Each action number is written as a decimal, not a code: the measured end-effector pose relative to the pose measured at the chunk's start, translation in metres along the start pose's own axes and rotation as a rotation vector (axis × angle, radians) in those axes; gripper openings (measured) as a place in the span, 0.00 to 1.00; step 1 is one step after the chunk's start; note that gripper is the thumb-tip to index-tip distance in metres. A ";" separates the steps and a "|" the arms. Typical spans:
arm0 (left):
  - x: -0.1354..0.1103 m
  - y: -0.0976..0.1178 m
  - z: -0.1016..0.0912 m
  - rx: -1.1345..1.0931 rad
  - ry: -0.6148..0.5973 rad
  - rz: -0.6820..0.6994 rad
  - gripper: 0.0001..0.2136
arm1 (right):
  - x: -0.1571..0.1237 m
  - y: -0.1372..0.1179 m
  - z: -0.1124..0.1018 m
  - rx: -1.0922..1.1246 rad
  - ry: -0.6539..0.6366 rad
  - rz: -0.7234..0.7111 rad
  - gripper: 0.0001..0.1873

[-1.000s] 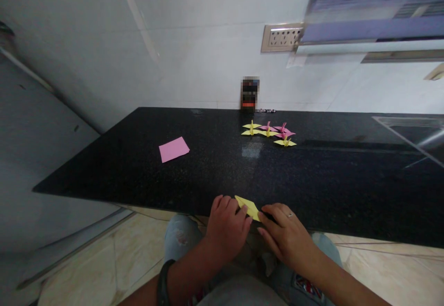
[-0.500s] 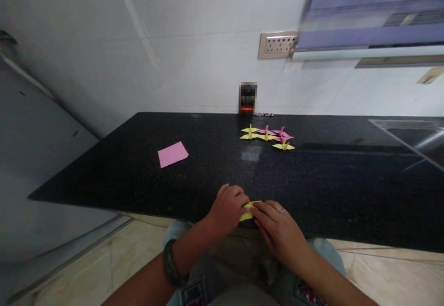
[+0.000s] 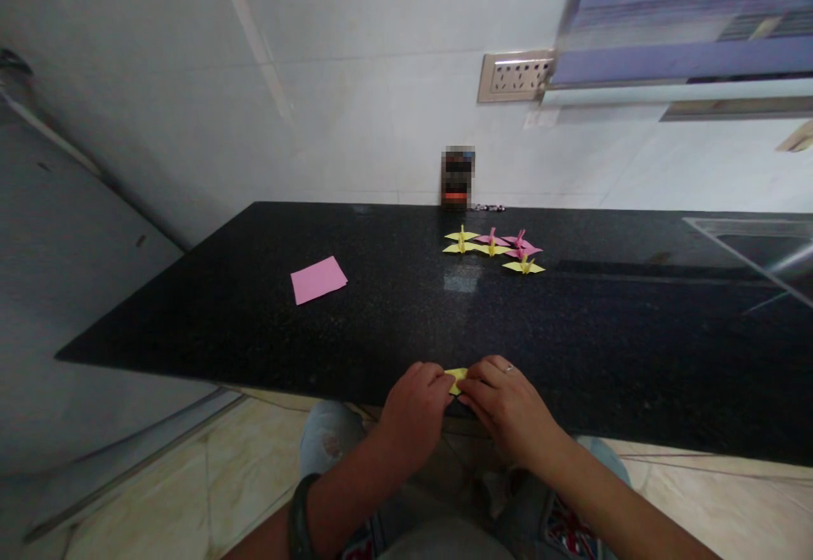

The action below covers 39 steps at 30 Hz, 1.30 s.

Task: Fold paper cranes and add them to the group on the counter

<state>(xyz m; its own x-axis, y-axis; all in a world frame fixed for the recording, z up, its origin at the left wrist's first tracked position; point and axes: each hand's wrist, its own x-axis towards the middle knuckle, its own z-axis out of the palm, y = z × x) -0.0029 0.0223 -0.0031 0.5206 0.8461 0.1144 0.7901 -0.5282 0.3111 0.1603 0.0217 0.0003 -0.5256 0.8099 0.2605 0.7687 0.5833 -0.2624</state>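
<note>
A small piece of folded yellow paper (image 3: 456,380) lies at the front edge of the black countertop, between my two hands. My left hand (image 3: 419,407) grips its left end with curled fingers. From the other side, my right hand (image 3: 508,403), with a ring on one finger, pinches the right end. The fingers cover most of the paper, so its full shape is hidden. Farther back stand several yellow and pink paper cranes, among them a yellow crane (image 3: 524,266) nearest to me and a pink crane (image 3: 522,241) behind it.
A stack of pink paper (image 3: 318,280) rests on the left of the black countertop (image 3: 209,314). A blurred-out upright object (image 3: 457,179) leans at the wall beside a beaded string (image 3: 489,207). At the right is a sink (image 3: 762,246); a socket (image 3: 517,77) is on the wall.
My left hand has rolled forward, its fingers now more curled over the paper. Less of the yellow paper shows between the hands. The view has shifted slightly.
</note>
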 end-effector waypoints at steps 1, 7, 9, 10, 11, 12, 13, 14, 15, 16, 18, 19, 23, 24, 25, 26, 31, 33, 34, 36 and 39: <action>0.001 -0.001 -0.001 -0.012 0.000 0.000 0.06 | 0.001 0.001 0.001 -0.015 0.004 -0.018 0.08; 0.007 -0.005 -0.006 -0.033 -0.019 0.030 0.05 | 0.000 0.005 0.004 -0.070 -0.024 -0.095 0.07; 0.007 -0.004 -0.005 -0.017 -0.017 0.036 0.06 | -0.001 0.004 0.004 -0.070 -0.048 -0.090 0.06; 0.007 -0.003 -0.005 -0.006 -0.011 0.037 0.07 | -0.001 0.003 0.004 -0.074 -0.050 -0.085 0.05; 0.006 -0.003 -0.004 0.006 -0.006 0.040 0.07 | -0.001 0.002 0.004 -0.080 -0.043 -0.081 0.06; 0.006 -0.002 -0.003 0.019 -0.002 0.043 0.07 | -0.002 0.001 0.005 -0.088 -0.033 -0.076 0.06; 0.005 -0.002 -0.003 0.031 -0.001 0.044 0.07 | -0.002 0.000 0.005 -0.094 -0.020 -0.074 0.06; 0.004 -0.002 -0.002 0.042 -0.002 0.042 0.07 | -0.002 -0.001 0.006 -0.097 -0.009 -0.073 0.07; 0.004 -0.002 -0.002 0.050 -0.004 0.039 0.07 | -0.002 -0.002 0.008 -0.095 0.000 -0.069 0.07; 0.003 -0.002 -0.001 0.055 -0.006 0.036 0.07 | -0.002 -0.003 0.009 -0.088 0.005 -0.062 0.07; 0.001 -0.003 -0.001 0.060 -0.005 0.023 0.06 | -0.002 -0.004 0.010 -0.066 0.011 -0.025 0.07; 0.001 -0.003 0.000 0.062 -0.004 0.014 0.06 | -0.002 -0.004 0.011 -0.051 0.015 0.000 0.07; 0.000 -0.001 0.001 0.082 0.007 -0.028 0.06 | 0.000 -0.008 0.012 0.009 0.051 0.090 0.07; 0.001 -0.001 0.001 0.090 0.011 -0.035 0.06 | 0.000 -0.009 0.012 0.019 0.069 0.107 0.07; 0.001 0.000 0.002 0.098 0.015 -0.039 0.06 | 0.000 -0.010 0.012 0.025 0.087 0.124 0.08; 0.002 0.000 0.002 0.104 0.020 -0.042 0.06 | 0.000 -0.011 0.013 0.028 0.102 0.138 0.08; 0.002 -0.002 0.005 0.080 0.047 -0.047 0.07 | -0.001 -0.012 0.017 0.050 0.127 0.172 0.08; 0.002 -0.004 0.006 0.058 0.048 -0.048 0.08 | -0.001 -0.011 0.017 0.071 0.128 0.172 0.08; 0.002 -0.005 0.006 0.048 0.047 -0.049 0.08 | -0.001 -0.011 0.018 0.081 0.130 0.171 0.08; 0.002 -0.007 0.006 0.030 0.040 -0.046 0.08 | -0.001 -0.010 0.017 0.100 0.133 0.173 0.08; 0.003 -0.009 0.005 0.005 0.034 -0.045 0.09 | -0.001 -0.009 0.015 0.135 0.119 0.184 0.07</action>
<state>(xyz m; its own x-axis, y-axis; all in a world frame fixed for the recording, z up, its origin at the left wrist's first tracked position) -0.0064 0.0293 -0.0097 0.4732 0.8710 0.1324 0.8141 -0.4897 0.3122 0.1484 0.0165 -0.0118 -0.3285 0.8949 0.3020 0.7880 0.4360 -0.4348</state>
